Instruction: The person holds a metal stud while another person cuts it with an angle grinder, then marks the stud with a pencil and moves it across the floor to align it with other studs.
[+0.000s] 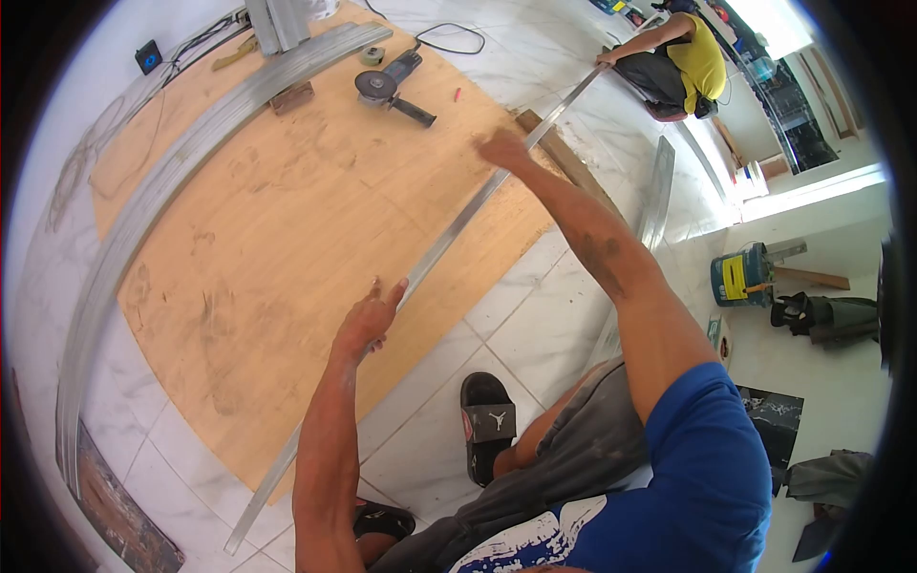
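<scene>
A long thin metal strip (449, 239) lies diagonally across a plywood sheet (287, 220) on the tiled floor. My left hand (371, 320) rests on the strip near its middle, fingers pressing it down. Farther along, my right hand (504, 151) presses on the same strip with the arm stretched out. At the strip's far end a co-worker in a yellow shirt (695, 59) crouches and holds it with one hand (606, 59).
An angle grinder (387, 86) with its cable lies at the far side of the plywood, a tape roll (373, 55) beside it. A stack of metal profiles (162, 191) runs along the left. Another profile (657, 191) and a blue bucket (740, 277) are at the right.
</scene>
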Demonstrator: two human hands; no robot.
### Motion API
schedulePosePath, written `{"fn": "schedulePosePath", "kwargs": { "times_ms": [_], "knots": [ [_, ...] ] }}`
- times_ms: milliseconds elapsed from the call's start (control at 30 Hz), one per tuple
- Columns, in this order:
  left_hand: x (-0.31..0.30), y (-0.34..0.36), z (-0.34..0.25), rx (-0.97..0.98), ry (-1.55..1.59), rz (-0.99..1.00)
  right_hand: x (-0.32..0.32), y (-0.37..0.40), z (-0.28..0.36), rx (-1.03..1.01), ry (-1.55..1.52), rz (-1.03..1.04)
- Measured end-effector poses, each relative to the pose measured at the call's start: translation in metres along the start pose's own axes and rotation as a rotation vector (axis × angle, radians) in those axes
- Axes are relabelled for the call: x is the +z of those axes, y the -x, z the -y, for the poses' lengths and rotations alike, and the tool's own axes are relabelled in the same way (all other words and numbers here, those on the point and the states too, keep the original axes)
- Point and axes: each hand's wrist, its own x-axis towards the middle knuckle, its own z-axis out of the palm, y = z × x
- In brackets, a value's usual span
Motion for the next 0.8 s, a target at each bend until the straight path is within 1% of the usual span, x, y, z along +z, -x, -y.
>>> {"fn": "schedulePosePath", "kwargs": {
  "times_ms": [33, 100, 167, 233, 300, 400, 500, 533, 600, 700, 800],
  "knots": [
    [0.000, -0.001, 0.001, -0.001, -0.002, -0.002, -0.012, 0.002, -0.011, 0.190, -0.090, -0.068],
    [0.001, -0.002, 0.002, -0.002, -0.010, -0.005, -0.006, 0.008, -0.037, 0.325, -0.260, -0.049],
    [0.002, -0.004, 0.002, -0.007, -0.006, -0.001, 0.027, 0.025, -0.040, 0.545, -0.668, -0.023],
    [0.001, -0.004, 0.000, -0.010, -0.006, 0.001, 0.060, 0.022, -0.044, 0.592, -0.991, 0.014],
    [0.000, -0.004, -0.001, -0.013, -0.013, 0.002, 0.093, 0.011, -0.050, 0.465, -1.226, 0.066],
    [0.000, -0.003, 0.000, 0.009, -0.002, -0.002, 0.106, -0.004, -0.051, 0.499, -1.157, 0.063],
    [-0.002, -0.001, -0.002, -0.008, -0.022, 0.008, 0.119, -0.014, -0.037, 0.705, -1.079, -0.200],
    [-0.002, -0.002, -0.002, 0.000, -0.014, 0.011, 0.119, -0.016, -0.035, 0.736, -1.042, -0.210],
    [-0.002, -0.004, 0.001, 0.021, -0.002, 0.019, 0.094, 0.005, -0.013, 0.798, -0.971, -0.233],
    [-0.007, -0.004, 0.014, 0.074, 0.023, 0.064, 0.088, 0.010, -0.009, 0.766, -0.979, -0.212],
    [-0.018, -0.006, 0.054, 0.154, 0.106, 0.220, 0.079, 0.018, -0.003, 0.757, -0.957, -0.193]
  ]
}}
